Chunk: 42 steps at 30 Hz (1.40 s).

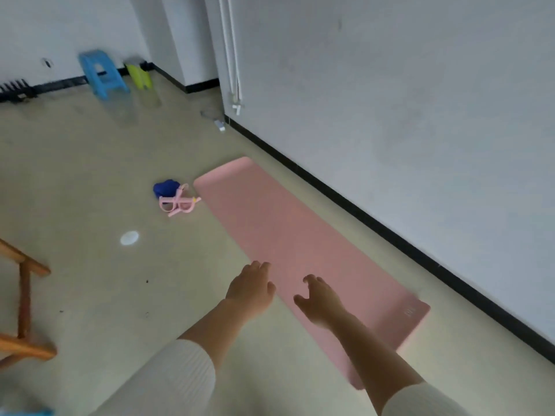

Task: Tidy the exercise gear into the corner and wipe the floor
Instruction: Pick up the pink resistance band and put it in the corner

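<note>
- Flat and fully unrolled on the floor (90,175), close beside the black skirting (390,232) and well short of the far corner: the pink mat (300,235). Not yet rolled up, so probably awkward to carry as it lies.
- Reaching over its near half: the left hand (250,291) at the mat's left edge, the right hand (319,301) above its middle. Fingers of both loose and spread, grasping nothing. Looks like a reach to roll or lift the mat, judging from the pose alone.
- Impossible to tell whether either palm touches the mat or hovers above it.
- Just off the mat's far left corner: a pink stretch band (178,202) against a dark blue lump (165,187), too blurred to name. Both loose on open floor, so not yet tidied.
- Nearer, on bare floor: a small white disc (129,238), nature unclear.
- By the far wall: a blue stool (102,75) with something yellow-green (138,75) propped beside it, near the corner probably meant for the gear.
- Cut off at the left edge: a wooden frame (24,310) and a black rack (13,90).
- No cloth or mop in view for the wiping.
- Smeared by motion: the mat's near right corner and its small logo.
</note>
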### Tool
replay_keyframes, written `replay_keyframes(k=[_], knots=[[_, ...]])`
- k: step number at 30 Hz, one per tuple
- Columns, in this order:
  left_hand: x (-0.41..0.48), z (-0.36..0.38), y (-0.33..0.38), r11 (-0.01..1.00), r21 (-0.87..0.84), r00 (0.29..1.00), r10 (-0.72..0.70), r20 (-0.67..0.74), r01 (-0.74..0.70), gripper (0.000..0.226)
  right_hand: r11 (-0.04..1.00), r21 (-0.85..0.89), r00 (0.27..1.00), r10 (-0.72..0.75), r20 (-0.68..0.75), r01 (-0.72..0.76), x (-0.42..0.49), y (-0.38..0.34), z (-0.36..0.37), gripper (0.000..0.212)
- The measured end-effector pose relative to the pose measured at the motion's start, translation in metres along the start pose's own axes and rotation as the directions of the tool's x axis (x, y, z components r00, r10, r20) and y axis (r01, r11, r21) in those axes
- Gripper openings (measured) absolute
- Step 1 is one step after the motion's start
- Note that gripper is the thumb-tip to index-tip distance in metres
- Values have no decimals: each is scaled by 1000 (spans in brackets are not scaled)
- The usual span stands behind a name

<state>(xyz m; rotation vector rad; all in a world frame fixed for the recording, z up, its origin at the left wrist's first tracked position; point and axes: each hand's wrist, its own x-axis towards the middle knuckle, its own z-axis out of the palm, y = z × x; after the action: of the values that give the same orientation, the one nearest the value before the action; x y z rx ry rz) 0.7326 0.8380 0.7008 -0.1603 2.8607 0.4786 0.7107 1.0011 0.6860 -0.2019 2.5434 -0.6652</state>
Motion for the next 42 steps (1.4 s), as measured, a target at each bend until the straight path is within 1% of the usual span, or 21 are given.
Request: replay_keyframes(k=[3, 7, 13, 18, 20, 22, 24, 26, 28, 30, 32, 34, 36, 38, 40, 42], knots=[[22, -31, -66, 995, -63, 996, -80, -50, 77, 46, 994, -70, 996, -83, 32, 85, 49, -70, 11, 56], [63, -63, -147, 977, -126, 979, -181, -91, 169, 41, 980, -128, 986, -144, 80, 153, 119, -147, 22, 56], [165, -117, -260, 957, -172, 954, -259, -150, 233, 42, 951, -198, 969, -218, 114, 237, 252, -254, 31, 54], [273, -171, -353, 932, -216, 935, -326, -141, 293, 42, 941, -213, 962, -240, 133, 264, 386, -352, 26, 52], [308, -199, -388, 917, -248, 922, -355, -157, 311, 43, 945, -188, 961, -248, 126, 268, 428, -396, 18, 53], [334, -223, -416, 895, -291, 906, -393, -155, 338, 43, 943, -163, 952, -267, 149, 290, 458, -436, 11, 55], [375, -249, -457, 871, -327, 887, -433, -162, 366, 44, 933, -180, 944, -281, 171, 310, 509, -485, 8, 56], [384, -258, -466, 869, -330, 879, -440, -181, 368, 42, 934, -168, 942, -287, 174, 316, 519, -498, 6, 56], [417, -272, -497, 872, -338, 879, -433, -199, 353, 40, 928, -173, 937, -299, 183, 330, 557, -525, 12, 57], [462, -283, -537, 872, -344, 879, -430, -204, 347, 39, 935, -162, 940, -284, 189, 315, 601, -553, 24, 56], [510, -292, -580, 886, -328, 892, -404, -202, 327, 33, 940, -152, 941, -274, 200, 306, 649, -582, 36, 54], [560, -295, -623, 897, -308, 908, -380, -175, 316, 30, 951, -152, 951, -239, 195, 270, 704, -608, 50, 52], [608, -297, -666, 899, -313, 925, -358, -125, 305, 33, 969, -137, 968, -178, 178, 204, 759, -632, 64, 52], [654, -301, -709, 914, -291, 948, -313, -66, 282, 34, 990, -99, 984, -81, 161, 98, 810, -656, 78, 52], [692, -304, -751, 933, -250, 963, -269, -5, 259, 34, 997, -72, 985, -4, 174, 17, 850, -675, 94, 52], [724, -307, -789, 939, -222, 965, -257, 54, 263, 39, 997, -60, 981, 50, 190, -39, 879, -688, 112, 53]])
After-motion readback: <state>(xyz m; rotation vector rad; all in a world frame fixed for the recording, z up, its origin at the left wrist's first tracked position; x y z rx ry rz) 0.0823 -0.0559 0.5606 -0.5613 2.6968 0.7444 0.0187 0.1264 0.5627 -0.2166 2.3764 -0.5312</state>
